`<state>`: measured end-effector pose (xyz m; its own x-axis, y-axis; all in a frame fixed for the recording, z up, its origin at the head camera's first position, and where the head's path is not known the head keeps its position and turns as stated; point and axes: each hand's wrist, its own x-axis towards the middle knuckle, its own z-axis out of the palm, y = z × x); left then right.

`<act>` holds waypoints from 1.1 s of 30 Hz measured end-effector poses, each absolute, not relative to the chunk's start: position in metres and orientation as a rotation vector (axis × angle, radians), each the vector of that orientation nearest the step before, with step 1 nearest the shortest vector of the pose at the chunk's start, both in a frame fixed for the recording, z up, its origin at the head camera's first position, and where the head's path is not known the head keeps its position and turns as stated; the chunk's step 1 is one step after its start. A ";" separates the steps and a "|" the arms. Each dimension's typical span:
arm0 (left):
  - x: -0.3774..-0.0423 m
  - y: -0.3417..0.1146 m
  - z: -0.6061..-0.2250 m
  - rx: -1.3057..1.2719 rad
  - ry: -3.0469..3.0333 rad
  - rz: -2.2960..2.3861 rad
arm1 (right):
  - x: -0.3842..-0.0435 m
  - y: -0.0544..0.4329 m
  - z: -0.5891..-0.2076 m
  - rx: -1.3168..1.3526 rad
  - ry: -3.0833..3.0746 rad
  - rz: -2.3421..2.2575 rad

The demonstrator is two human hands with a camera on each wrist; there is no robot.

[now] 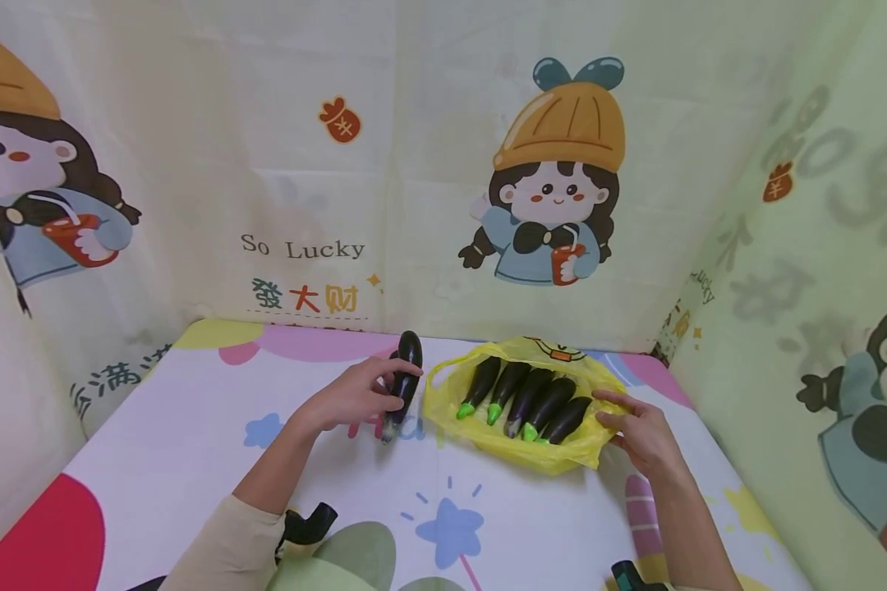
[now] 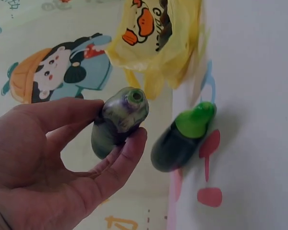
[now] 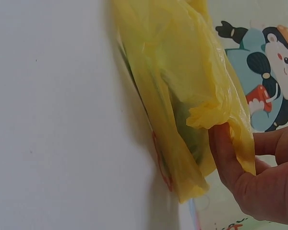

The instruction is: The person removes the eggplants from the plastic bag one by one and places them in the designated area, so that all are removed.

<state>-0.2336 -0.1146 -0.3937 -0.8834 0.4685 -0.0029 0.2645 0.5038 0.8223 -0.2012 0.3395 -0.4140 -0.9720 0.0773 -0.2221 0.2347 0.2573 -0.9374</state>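
My left hand holds a dark, glossy eggplant between thumb and fingers, left of the bag. Its pale, stemless end faces the left wrist camera. Close by, a second eggplant with a bright green cap lies on the table; in the head view the hand and held eggplant mostly hide it. The yellow plastic bag lies with its mouth spread, and several eggplants sit side by side in it, stem ends toward me. At its right edge, my right hand pinches the bag's rim.
A white cloth with coloured prints covers the table. Cream cloth walls with cartoon figures stand at the back and on both sides. A black curved piece is at my left forearm, and another dark piece is near the right one.
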 end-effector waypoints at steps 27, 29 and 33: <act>-0.254 -0.142 -0.433 0.143 2.599 1.386 | -0.202 0.336 -0.414 0.339 2.415 -1.798; -0.253 -0.142 -0.433 0.116 2.596 1.391 | -0.202 0.336 -0.414 0.336 2.422 -1.793; -0.251 -0.141 -0.429 0.075 2.649 1.346 | -0.201 0.335 -0.414 0.330 2.428 -1.793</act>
